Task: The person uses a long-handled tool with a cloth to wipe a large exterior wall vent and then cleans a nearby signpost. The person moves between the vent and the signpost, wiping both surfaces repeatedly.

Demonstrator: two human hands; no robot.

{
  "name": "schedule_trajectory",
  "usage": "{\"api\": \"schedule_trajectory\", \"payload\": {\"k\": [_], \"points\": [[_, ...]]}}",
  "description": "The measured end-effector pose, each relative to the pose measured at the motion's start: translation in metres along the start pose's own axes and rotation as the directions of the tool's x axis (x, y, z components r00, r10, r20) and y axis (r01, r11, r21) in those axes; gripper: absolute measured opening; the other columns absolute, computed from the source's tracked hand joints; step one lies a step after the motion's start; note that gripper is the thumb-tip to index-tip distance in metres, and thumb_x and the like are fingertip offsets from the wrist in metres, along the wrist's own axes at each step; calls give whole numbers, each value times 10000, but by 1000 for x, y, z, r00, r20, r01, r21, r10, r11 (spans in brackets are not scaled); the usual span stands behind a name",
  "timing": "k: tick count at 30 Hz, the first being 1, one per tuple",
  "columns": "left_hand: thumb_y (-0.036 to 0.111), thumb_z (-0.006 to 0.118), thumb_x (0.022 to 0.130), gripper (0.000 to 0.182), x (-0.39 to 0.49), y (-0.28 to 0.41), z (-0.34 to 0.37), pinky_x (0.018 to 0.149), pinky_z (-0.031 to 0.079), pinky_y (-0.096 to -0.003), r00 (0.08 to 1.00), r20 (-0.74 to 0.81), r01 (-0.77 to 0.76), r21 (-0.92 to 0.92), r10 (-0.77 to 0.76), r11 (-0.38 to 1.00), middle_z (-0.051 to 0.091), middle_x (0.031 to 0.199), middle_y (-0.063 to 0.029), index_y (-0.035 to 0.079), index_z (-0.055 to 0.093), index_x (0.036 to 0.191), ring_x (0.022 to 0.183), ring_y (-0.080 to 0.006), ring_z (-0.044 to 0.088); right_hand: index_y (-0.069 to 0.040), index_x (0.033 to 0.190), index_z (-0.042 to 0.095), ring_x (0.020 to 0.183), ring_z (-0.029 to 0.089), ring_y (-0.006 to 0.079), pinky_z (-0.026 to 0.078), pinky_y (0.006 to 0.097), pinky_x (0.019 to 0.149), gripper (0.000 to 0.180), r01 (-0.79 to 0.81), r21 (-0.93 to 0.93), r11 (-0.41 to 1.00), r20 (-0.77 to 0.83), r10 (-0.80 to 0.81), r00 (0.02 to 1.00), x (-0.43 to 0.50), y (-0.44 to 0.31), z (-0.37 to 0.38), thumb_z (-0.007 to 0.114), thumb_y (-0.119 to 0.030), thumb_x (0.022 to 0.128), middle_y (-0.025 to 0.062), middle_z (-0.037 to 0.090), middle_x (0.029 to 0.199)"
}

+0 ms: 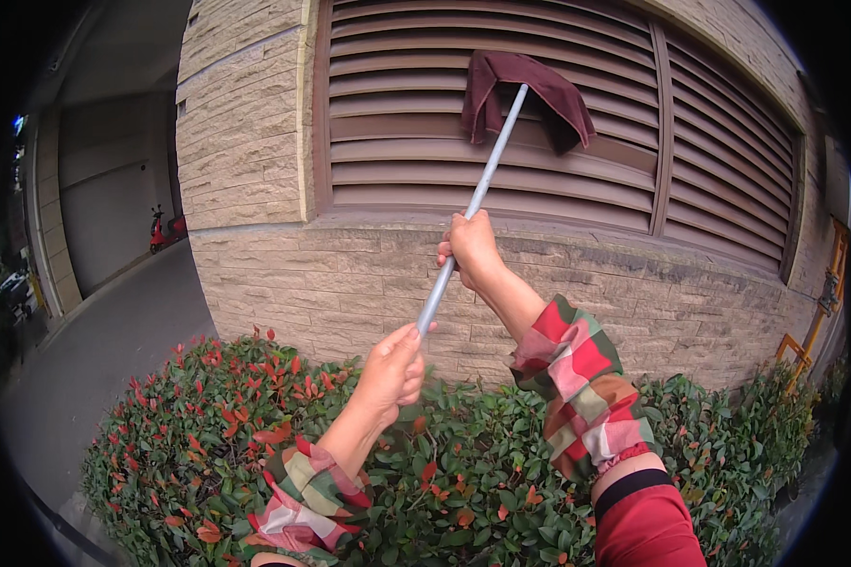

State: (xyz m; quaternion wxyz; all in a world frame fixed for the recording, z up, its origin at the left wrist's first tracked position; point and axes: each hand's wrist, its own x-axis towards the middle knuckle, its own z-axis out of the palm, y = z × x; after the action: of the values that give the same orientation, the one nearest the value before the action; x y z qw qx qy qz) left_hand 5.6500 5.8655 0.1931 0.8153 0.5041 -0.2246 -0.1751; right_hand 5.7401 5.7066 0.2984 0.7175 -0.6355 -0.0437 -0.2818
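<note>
My left hand (391, 367) is closed around the lower end of a grey metal pole (496, 152). Higher up the same pole, my right hand (471, 244) grips it just below the window ledge. The pole slants up and to the right. A dark maroon cloth (532, 74) is draped over its far end and lies against the brown louvers (411, 152), its ends hanging down on both sides. Whatever holds the cloth on the pole is hidden beneath it. Checkered sleeve covers are on both forearms.
A hedge (461, 453) with green and red leaves stands between me and the stone-clad wall (369, 276). The ledge (574, 237) juts out under the louvers. Yellow pipes (819, 305) run along the wall at right. A red scooter (157, 230) stands beyond the paved lane (124, 319).
</note>
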Motion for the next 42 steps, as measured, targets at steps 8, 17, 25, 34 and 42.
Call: {"api": "schedule_trajectory", "payload": {"k": [8,17,25,34,42], "points": [[308,420,987,339,-27,15,-50,324,188,-215,961,-234,-176,-118,145,977,319,544,43,80,474,1232,353,-40,227,64,1061,308,432,520,212,414,339,338,244,-12,-211,978,199,55,978,-9,3,123,413,-117,935,149,503,674],[349,365,999,376,-52,-51,-2,329,232,-230,986,-166,-30,-186,-2,982,323,558,22,160,378,1324,351,-69,266,8,1080,342,468,453,132,434,304,366,230,-137,-145,980,346,180,921,-41,47,52,435,-156,947,75,447,708],[335,381,998,426,-36,-74,72,347,240,-220,983,98,159,-63,-153,985,324,570,17,150,334,1379,369,-67,270,-98,1126,339,484,411,94,435,280,422,205,-129,205,970,198,88,976,-64,13,-95,429,-167,956,32,430,723],[280,440,983,453,49,-67,146,343,187,-197,917,271,246,195,-293,949,324,575,51,109,340,1390,391,-36,221,-76,1016,321,473,393,94,444,309,419,133,20,272,962,-223,43,974,-37,-20,-239,415,-123,935,25,402,692],[280,447,981,429,26,-54,92,348,172,-184,955,220,187,65,-197,980,314,573,57,102,376,1365,399,-28,218,20,1044,325,460,438,126,450,300,375,168,68,96,993,-228,-44,973,-34,-14,-172,373,-77,915,87,438,715]]}}
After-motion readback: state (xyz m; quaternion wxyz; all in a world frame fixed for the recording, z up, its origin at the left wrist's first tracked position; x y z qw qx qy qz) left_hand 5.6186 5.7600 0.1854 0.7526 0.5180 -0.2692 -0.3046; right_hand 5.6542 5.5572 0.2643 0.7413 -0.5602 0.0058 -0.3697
